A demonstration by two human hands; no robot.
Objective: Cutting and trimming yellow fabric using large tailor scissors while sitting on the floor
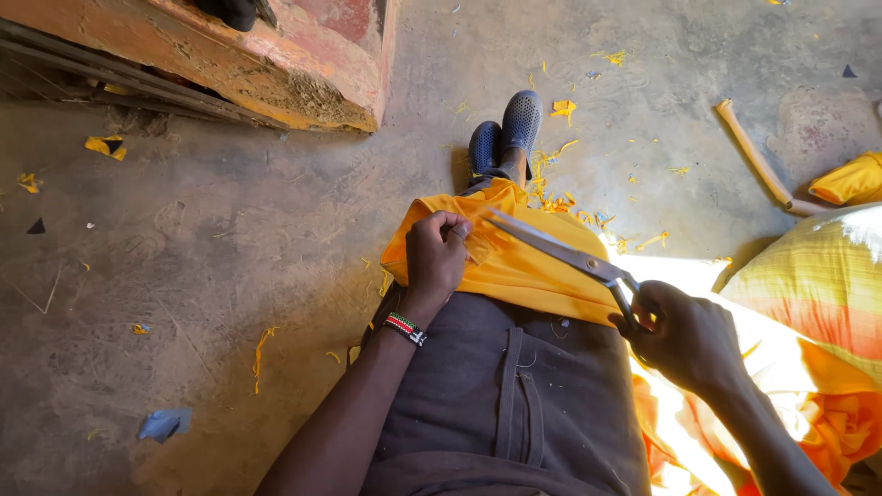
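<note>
Cloth: yellow cloth [514, 266] lies across the person's lap, frame centre, over dark grey trousers [496, 386]; its far edge hangs toward 12 o'clock, over the knees.
Left hand: left hand [435, 257] closed in a fist, pinching a fold of the cloth edge at the cloth's 9 o'clock side; beaded wristband [404, 328] on the wrist.
Scissors: metal scissors [560, 250] lie over the cloth, blades pointing to approx. 10 o'clock, tips just beside the left hand's knuckles; blades look near shut, can't tell exactly.
Right hand: right hand [684, 335] at 4 o'clock of the cloth, fingers curled through the scissor handles, gripping them.
Shoes: two dark blue perforated shoes [505, 138] at 12 o'clock beyond the cloth, side by side, touching.
Scraps: thin yellow cloth scraps [556, 188] scattered on the floor near the shoes, more at 1–2 o'clock.
Floor: bare dusty earth-coloured floor [184, 276]; a blue scrap [165, 423] at 8 o'clock, well apart.
Pile: striped yellow-orange fabric pile [818, 285] at 3 o'clock, sunlit, beside the right arm.
Stick: pale stick [753, 156] on the floor at 2 o'clock.
Bench: worn red-orange wooden bench [276, 64] at 11 o'clock, top left.
</note>
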